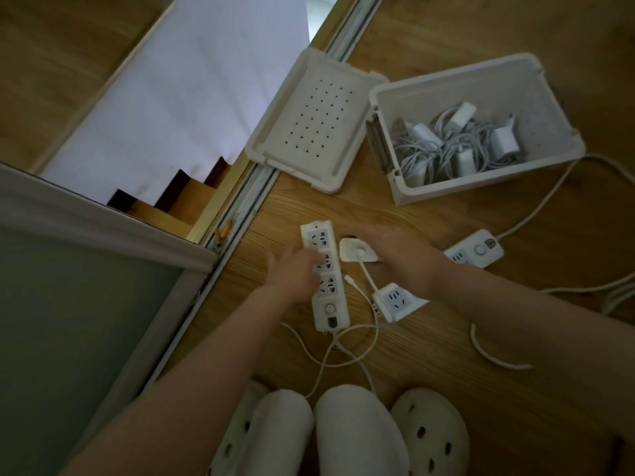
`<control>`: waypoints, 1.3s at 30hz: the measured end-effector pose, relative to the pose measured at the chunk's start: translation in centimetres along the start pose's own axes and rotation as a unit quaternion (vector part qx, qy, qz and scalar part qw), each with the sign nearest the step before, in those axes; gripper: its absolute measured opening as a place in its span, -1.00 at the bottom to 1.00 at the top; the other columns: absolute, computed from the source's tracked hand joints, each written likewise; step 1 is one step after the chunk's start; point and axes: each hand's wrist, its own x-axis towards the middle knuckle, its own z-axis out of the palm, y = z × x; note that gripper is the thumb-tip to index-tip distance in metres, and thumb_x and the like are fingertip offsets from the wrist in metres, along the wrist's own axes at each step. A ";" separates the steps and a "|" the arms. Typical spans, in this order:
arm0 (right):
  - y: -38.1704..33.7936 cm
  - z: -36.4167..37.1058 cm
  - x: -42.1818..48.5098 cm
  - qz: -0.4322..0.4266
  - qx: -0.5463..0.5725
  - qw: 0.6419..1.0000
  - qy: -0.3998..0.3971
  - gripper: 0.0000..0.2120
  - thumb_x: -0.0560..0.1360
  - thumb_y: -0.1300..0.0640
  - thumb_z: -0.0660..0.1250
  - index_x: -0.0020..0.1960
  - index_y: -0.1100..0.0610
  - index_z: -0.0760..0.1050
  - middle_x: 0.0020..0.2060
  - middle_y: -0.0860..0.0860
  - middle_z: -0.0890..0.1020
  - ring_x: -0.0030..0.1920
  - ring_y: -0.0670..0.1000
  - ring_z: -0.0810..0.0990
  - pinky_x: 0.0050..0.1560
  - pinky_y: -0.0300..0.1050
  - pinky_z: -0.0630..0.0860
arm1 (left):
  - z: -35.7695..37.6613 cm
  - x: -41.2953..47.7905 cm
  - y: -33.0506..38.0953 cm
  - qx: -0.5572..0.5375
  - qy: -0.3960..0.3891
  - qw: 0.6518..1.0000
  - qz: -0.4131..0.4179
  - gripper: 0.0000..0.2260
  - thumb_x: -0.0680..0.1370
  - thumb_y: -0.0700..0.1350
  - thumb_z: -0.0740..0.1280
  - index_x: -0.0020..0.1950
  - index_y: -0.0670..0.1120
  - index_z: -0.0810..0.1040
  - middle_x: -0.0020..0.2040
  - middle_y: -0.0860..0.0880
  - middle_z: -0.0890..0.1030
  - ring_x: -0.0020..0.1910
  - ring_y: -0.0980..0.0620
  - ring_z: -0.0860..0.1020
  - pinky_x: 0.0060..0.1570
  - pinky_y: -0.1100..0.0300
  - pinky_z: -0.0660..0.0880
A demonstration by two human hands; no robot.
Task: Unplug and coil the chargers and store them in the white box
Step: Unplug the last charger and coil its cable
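A white power strip (326,297) lies on the wooden floor, and my left hand (293,271) presses down on its middle sockets with straight fingers. Just right of the strip, my right hand (398,255) grips a white charger (355,252) whose thin cable (367,274) trails toward me. The white box (481,187) stands open at the upper right and holds several coiled chargers (460,142). Its perforated lid (309,121) lies beside it on the left.
A small white socket cube (395,300) sits below my right hand. A second power strip (476,250) lies at the right with thick cords running off. Loose cables (343,355) loop near my white slippers (429,434). A sliding-door track (247,207) runs diagonally at left.
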 end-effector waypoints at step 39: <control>-14.7 -16.2 -12.6 0.019 0.228 0.973 0.009 -0.77 0.51 0.03 0.30 -0.27 0.07 0.58 -0.54 -0.18 0.49 -0.47 -0.25 0.43 -0.34 -0.44 0.31 | -19.8 -22.1 11.4 -0.702 0.016 0.680 0.212 -0.50 0.57 0.19 0.14 0.24 -0.21 0.41 -0.27 -0.07 0.38 -0.62 0.19 0.19 -0.69 0.40 0.17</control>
